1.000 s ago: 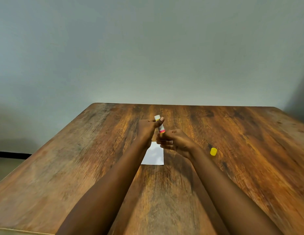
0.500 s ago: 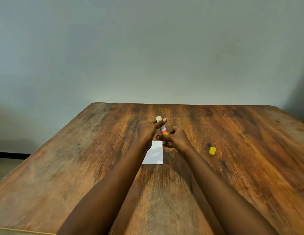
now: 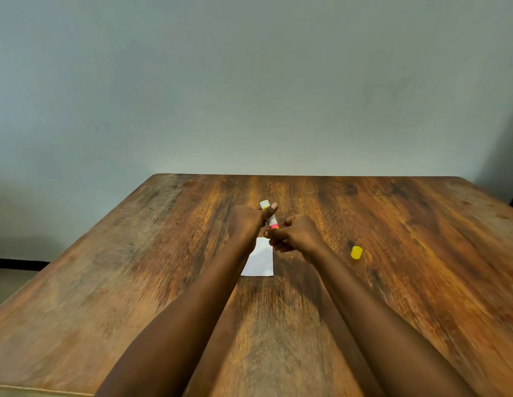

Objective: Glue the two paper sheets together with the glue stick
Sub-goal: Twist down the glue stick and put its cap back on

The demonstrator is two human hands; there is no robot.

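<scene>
I see left hand point(image 3: 246, 222) wrapped round the uncapped glue stick point(image 3: 271, 218), right hand point(image 3: 298, 236) pinching its pink base (glue end up), yellow cap point(image 3: 356, 252) apart on table point(image 3: 421, 253), paper sheet point(image 3: 261, 262) beneath

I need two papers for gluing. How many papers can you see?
1: a white paper sheet lies flat on the table, partly behind the left hand and right hand holding the glue stick. A second may be hidden under it.

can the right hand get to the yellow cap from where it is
Probably yes. The yellow cap lies bare on the table just right of the right hand, nothing between them; the hand would first have to release the glue stick.
</scene>
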